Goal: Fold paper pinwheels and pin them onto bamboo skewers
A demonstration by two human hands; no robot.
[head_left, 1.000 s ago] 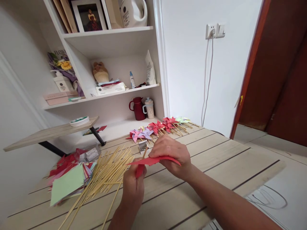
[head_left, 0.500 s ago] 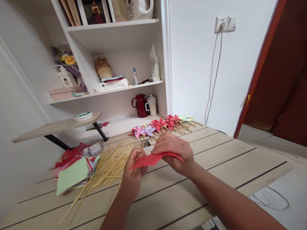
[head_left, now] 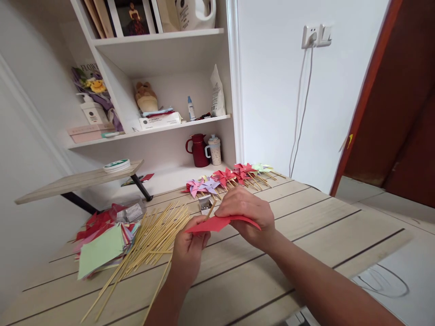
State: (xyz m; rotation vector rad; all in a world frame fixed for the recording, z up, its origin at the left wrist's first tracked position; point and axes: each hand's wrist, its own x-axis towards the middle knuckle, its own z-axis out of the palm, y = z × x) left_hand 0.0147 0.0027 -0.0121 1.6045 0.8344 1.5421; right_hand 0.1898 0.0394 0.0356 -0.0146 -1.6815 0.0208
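My left hand point(head_left: 189, 251) grips a thin wooden stick point(head_left: 210, 211) whose tip rises behind a red paper pinwheel piece point(head_left: 217, 223). My right hand point(head_left: 247, 214) pinches that red paper from above, holding it flat over the wooden table point(head_left: 306, 226). To the left lies a loose heap of wooden sticks point(head_left: 149, 244). Beside it sits a stack of coloured paper squares point(head_left: 102, 246), a green sheet on top. A small open box point(head_left: 205, 203) stands just behind my hands.
A row of finished pinwheels point(head_left: 226, 177) lies along the table's far edge. Behind are white shelves with a red jug point(head_left: 197, 151), a mug point(head_left: 215, 151) and boxes. A low wooden side shelf point(head_left: 78, 182) juts out at the left. A brown door point(head_left: 401, 99) is at right.
The stick in my left hand has tilted, its tip now leaning right behind the red paper. The view shifted slightly; both hands stay on the paper.
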